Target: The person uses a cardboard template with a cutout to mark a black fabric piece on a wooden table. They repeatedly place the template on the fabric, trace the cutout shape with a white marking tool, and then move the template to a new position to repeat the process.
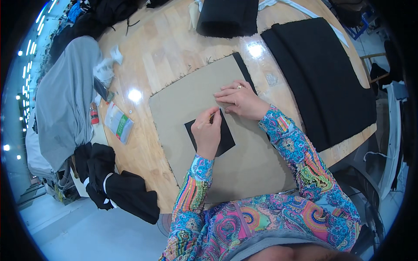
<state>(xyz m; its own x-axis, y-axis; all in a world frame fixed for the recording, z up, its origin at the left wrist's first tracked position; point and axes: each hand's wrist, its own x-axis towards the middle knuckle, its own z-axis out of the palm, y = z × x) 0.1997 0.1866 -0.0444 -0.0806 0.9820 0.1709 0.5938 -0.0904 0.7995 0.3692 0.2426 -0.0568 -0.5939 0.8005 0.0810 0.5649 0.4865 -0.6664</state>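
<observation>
A beige piece of cloth with frayed edges lies flat on the table, and a strip of black cloth shows along its right side. On the beige cloth rests a small black square patch, set at an angle. My left hand is closed over the patch's upper part, pinching a small, thin, pencil-like stick near the patch's top corner; most of the stick is hidden by the fingers. Just above and to the right, my right hand lies on the beige cloth with its fingers stretched out, pressing it flat.
Black fabric panels cover the table's right side, and folded black fabric lies at the back. To the left are a plastic packet, a small red item, a grey cloth heap and bundled black cloth.
</observation>
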